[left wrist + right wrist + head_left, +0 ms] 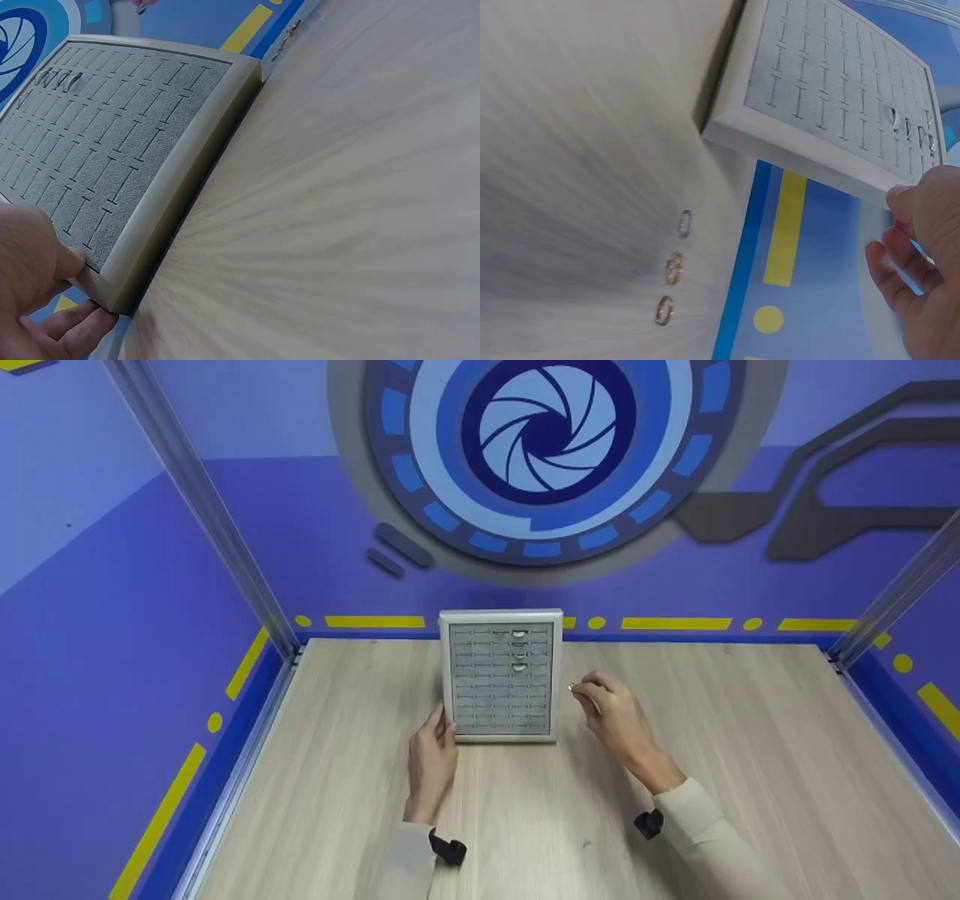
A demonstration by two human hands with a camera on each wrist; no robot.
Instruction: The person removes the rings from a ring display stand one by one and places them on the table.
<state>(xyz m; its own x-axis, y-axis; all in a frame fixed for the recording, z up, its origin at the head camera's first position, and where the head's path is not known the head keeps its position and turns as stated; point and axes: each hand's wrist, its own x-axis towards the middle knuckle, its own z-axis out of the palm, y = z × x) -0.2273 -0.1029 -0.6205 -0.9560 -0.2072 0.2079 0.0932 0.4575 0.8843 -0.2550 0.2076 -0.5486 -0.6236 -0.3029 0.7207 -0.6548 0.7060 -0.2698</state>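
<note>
Head camera looks down; both wrist cameras (close, low) share the ring tray (501, 684).

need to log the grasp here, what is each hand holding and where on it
The left hand holds the ring tray at its near left corner, thumb on the frame. The right hand pinches a small ring in its fingertips.

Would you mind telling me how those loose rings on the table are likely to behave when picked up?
The rings are thin metal bands, so probably stiff, light and slippery to pinch. They lie flat on the smooth table, so fingers may struggle to get under them. Nudged onto edge, they could roll.
</note>
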